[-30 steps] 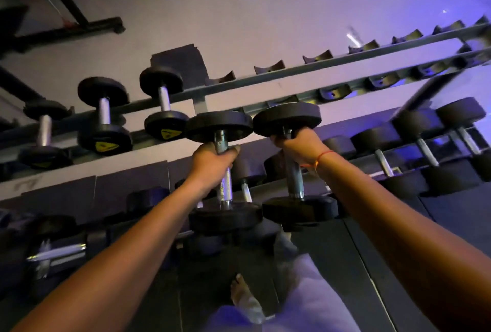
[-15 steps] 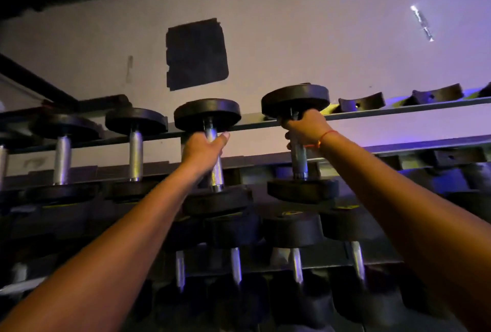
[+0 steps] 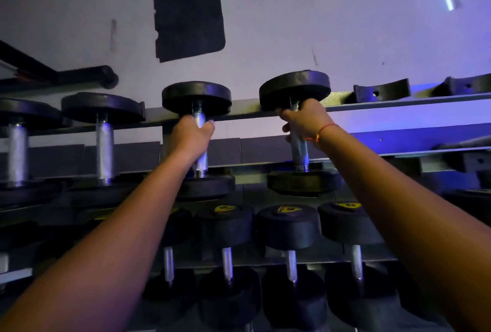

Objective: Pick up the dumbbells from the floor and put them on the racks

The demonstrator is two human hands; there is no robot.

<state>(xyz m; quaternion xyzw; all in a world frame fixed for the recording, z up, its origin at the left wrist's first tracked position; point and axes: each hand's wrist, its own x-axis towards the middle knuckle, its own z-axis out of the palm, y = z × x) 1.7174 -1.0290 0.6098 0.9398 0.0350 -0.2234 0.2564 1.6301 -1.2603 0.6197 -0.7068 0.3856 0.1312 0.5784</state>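
Two arms reach out straight toward the top rack (image 3: 372, 104). The left hand (image 3: 190, 136) has its grip wrapped around the left dumbbell (image 3: 198, 140); the right hand (image 3: 305, 122) is clasped around the right dumbbell (image 3: 299, 132). Both dumbbells sit across the rails, seemingly resting, beside racked dumbbells (image 3: 102, 140).

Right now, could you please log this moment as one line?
left hand: grips left dumbbell | right hand: grips right dumbbell | both at top rack

Nothing here can actually be read. Yellow emblem badges (image 3: 288, 209) sit on the near ends of the lower-row dumbbells (image 3: 288, 226), toward six o'clock, but their dark marks are too blurred to make out.
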